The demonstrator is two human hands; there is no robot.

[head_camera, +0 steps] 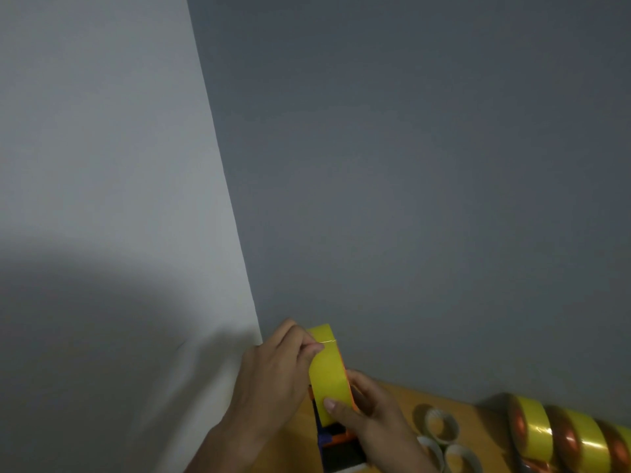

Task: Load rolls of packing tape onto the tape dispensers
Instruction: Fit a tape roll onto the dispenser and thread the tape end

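Note:
A yellow roll of packing tape stands on edge above a tape dispenser with orange and blue parts, low in the view. My left hand pinches the loose end of the tape at the roll's upper rim. From the right, my right hand grips the roll, thumb across its yellow face. Most of the dispenser is hidden under the roll and my hands.
Several full yellow tape rolls lie in a row at the lower right on the wooden table. Three empty cardboard cores sit between them and my hands. Grey walls meeting in a corner fill the rest of the view.

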